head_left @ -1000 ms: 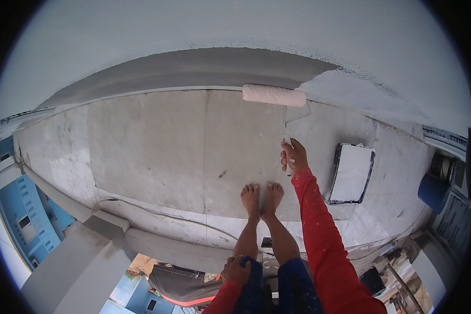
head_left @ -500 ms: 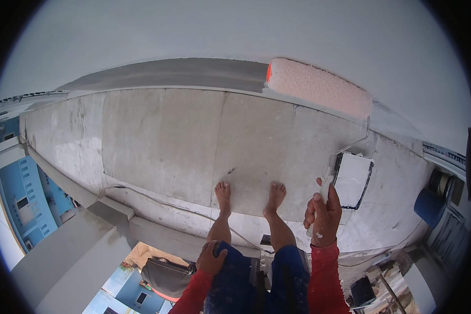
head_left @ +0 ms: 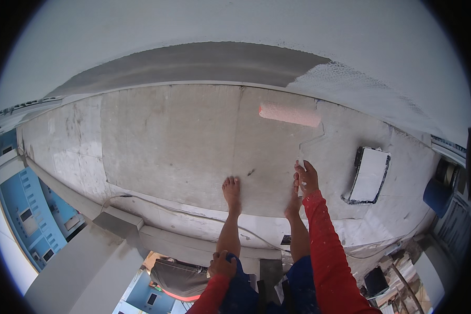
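Observation:
My right hand [head_left: 306,178] is closed round the handle of a paint roller, whose pale pink sleeve [head_left: 289,114] hangs over the tiled ledge just short of the wall [head_left: 214,26]. A dark-rimmed tray with white paint [head_left: 370,175] lies right of that hand. Grey bare patches [head_left: 188,65] show low on the wall, beside patchy white paint. My left hand [head_left: 222,267] rests low on my left leg in blue shorts, its fingers curled round it. My bare feet stand on the ledge, the right one partly behind my right hand.
A cable [head_left: 172,208] runs along the ledge's near side. Beyond the edge are a grey pillar [head_left: 83,261], blue building walls [head_left: 34,214] below, and a dark-covered object [head_left: 178,275]. A blue bucket [head_left: 435,194] stands at the right, with clutter at lower right.
The roller went up against the wall at the right half a second ago and is now back lower and further left, away from it. My feet have shifted slightly.

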{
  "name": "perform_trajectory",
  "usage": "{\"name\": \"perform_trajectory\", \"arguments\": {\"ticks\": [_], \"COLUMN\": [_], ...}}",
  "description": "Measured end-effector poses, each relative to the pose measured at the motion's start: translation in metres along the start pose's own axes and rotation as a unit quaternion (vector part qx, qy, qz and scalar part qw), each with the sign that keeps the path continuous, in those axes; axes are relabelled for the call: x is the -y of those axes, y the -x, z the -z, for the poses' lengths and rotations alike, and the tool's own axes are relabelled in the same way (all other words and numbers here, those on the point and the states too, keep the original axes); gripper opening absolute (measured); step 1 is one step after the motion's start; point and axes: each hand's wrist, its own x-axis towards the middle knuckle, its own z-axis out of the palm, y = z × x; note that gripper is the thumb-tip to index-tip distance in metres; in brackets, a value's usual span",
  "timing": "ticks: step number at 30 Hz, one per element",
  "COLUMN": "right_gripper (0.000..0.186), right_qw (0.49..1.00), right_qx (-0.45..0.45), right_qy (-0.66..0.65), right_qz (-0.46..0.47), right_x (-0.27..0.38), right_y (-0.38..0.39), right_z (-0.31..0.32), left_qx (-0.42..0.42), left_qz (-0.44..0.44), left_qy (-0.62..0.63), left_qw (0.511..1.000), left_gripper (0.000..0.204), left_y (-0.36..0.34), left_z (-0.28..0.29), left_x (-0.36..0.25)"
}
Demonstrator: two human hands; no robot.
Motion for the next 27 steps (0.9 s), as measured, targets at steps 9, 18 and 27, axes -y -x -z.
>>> {"name": "perform_trajectory", "arguments": {"ticks": [9,18,27], "right_gripper": [0.013,0.025,0.044], "right_qw": [0.997,0.995,0.983], "right_qx": [0.045,0.027,0.02], "right_qy": [-0.035,-0.049,-0.04], "right_qz": [0.058,0.083,0.176], "right_x": [0.035,0.06,0.089], "right_y": [-0.08,0.056,0.202], "right_z": [-0.097,-0.093,-0.073], "left_qx": [0.009,-0.018,-0.028], "left_qz": [-0.005,-0.035,-0.083], "left_qy": [0.022,0.051,0.02], "left_qw": [1.0,0.998,0.996], "left_gripper": [0.051,0.047,0.045], "left_y": [-0.015,-0.02,-0.027], "left_z": [0.027,0.046,0.069], "left_x": [0.016,0.022,0.025]}}
